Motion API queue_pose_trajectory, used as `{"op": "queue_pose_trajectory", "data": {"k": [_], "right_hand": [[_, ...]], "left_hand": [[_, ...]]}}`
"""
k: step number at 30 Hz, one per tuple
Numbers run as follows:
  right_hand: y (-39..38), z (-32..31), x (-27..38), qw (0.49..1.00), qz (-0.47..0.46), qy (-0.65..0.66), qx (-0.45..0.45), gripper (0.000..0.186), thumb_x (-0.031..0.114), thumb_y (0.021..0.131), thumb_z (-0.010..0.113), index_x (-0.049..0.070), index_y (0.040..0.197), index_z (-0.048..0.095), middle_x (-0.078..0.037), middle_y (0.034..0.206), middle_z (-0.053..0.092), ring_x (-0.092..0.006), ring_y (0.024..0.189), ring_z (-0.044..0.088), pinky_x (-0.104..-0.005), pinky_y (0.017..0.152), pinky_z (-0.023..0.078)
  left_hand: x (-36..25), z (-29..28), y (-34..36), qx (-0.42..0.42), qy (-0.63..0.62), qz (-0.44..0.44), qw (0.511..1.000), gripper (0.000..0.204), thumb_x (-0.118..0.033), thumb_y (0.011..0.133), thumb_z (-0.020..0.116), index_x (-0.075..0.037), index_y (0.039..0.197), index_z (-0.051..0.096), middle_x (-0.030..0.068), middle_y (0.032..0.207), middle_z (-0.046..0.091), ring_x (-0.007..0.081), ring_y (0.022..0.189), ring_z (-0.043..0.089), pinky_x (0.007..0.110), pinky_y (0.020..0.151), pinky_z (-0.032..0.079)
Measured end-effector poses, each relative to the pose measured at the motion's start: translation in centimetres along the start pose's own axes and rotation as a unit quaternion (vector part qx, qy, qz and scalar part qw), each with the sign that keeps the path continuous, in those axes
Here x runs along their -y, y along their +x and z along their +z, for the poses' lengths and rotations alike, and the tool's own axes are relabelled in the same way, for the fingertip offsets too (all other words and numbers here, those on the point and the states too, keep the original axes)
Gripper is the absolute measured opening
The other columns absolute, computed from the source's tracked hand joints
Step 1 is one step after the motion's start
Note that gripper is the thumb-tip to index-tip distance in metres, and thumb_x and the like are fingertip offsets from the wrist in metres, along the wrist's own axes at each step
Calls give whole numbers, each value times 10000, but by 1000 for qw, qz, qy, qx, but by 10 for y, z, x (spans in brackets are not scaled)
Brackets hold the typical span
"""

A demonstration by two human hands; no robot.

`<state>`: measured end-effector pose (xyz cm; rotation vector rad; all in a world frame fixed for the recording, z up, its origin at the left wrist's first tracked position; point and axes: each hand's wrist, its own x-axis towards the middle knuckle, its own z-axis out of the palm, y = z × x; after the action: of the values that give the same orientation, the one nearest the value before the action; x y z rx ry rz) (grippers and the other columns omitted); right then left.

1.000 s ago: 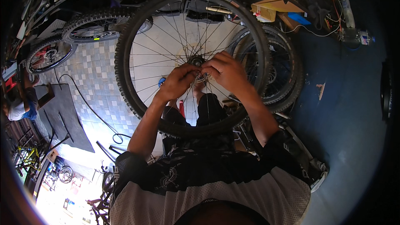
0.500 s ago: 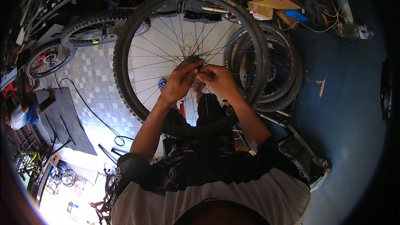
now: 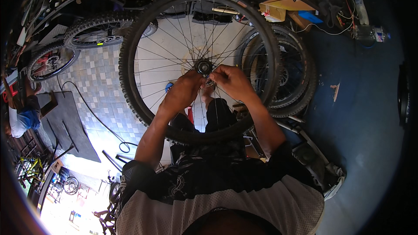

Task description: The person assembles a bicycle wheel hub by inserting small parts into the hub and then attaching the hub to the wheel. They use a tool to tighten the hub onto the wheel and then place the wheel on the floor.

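A bicycle wheel with a black knobbly tyre (image 3: 126,63) lies flat in front of me, its thin spokes running in to a dark hub (image 3: 203,66). Just below the hub my left hand (image 3: 184,88) is closed, knuckles up, with its fingertips turned inward. From the other side my right hand (image 3: 234,82) pinches thumb and fingers together close to the left fingertips. Whatever small thing sits between the fingers is hidden. Both hands are over the spokes, and the hub's round end shows uncovered.
More wheels are stacked on the right (image 3: 300,72), and others stand at the far left (image 3: 93,35). A person (image 3: 26,115) is at the left edge near a dark mat (image 3: 72,126). A cardboard box (image 3: 287,2) and a plastic bottle (image 3: 370,33) are at the far right.
Both hands have drawn back slightly from the hub, which my left fingers partly covered before. The left hand has rolled over and moved nearer to me. The wheel stays put.
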<state>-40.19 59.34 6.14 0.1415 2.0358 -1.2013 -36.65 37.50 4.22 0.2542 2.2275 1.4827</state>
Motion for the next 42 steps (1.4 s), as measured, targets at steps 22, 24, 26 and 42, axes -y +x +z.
{"op": "queue_pose_trajectory", "data": {"k": [22, 24, 26, 42], "right_hand": [[63, 23, -48, 994, -23, 68, -88, 242, 236, 1005, 730, 0, 949, 712, 0, 794, 680, -57, 750, 556, -262, 686, 461], [65, 22, -49, 994, -26, 65, -83, 230, 224, 1005, 729, 0, 951, 713, -1, 799, 680, -57, 752, 559, -259, 691, 464], [68, 22, -50, 994, -23, 68, -76, 227, 217, 1004, 728, -4, 952, 713, 0, 801, 683, -58, 753, 564, -264, 693, 468], [75, 34, -62, 957, -161, -121, -208, 123, 140, 922, 775, 35, 941, 714, -114, 846, 709, -230, 720, 653, -360, 665, 509]], "left_hand": [[49, 16, 45, -195, -1, -10, 981, 191, -74, 947, 716, -5, 1125, 718, 195, 996, 751, 323, 843, 753, 395, 745, 584], [49, 16, 48, -198, -14, -11, 980, 188, -67, 946, 711, -8, 1124, 724, 196, 1012, 751, 330, 867, 755, 401, 753, 589], [46, 17, 50, -189, -51, -30, 980, 176, -58, 946, 703, -11, 1113, 731, 194, 1021, 750, 337, 891, 755, 406, 757, 592], [61, 13, 57, -147, 121, 64, 980, 220, -104, 894, 747, -125, 1111, 775, 92, 950, 725, 317, 964, 702, 435, 807, 581]]}}
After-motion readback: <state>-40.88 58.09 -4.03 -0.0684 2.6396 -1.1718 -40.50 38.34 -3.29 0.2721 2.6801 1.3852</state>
